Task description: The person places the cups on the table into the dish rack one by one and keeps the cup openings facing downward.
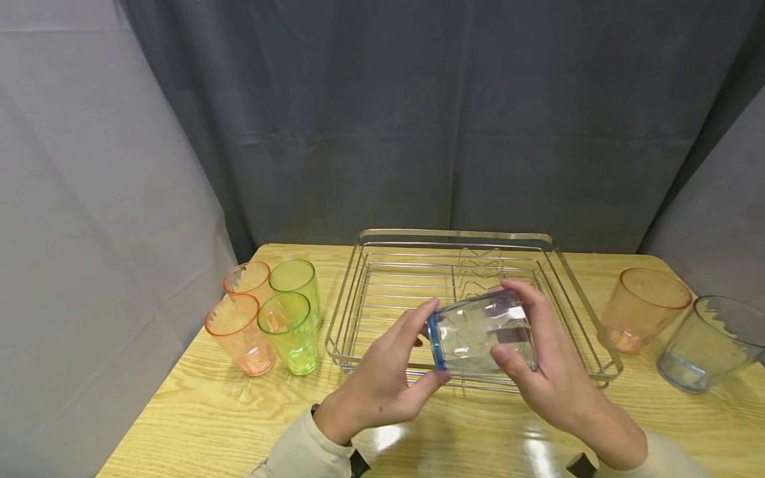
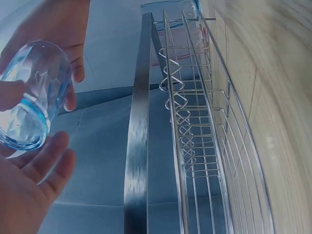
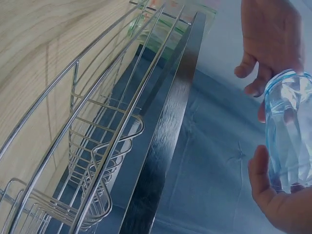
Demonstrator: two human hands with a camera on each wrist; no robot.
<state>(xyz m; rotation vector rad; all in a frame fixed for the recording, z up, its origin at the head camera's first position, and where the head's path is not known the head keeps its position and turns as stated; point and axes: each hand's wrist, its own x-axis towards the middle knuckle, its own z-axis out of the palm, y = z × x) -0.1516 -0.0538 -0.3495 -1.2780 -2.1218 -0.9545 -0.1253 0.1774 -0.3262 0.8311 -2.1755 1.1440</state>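
1. A clear blue-tinted plastic tumbler (image 1: 481, 332) is held on its side at frame centre, above the wire dish rack (image 1: 382, 262).
2. It is gripped by the curled fingers of the right hand (image 1: 550, 358), and its rim is touched by the left hand (image 1: 382, 378) (fingers loosely curled).
3. Placement in the rack seems in hand; turning the tumbler and lowering it would be called for next.

- Bright, even light from above; white glare spots lie on the table (image 1: 209, 411) near the camera.
- Both wrist views look blue-tinted and stretched, with blur at the edges.
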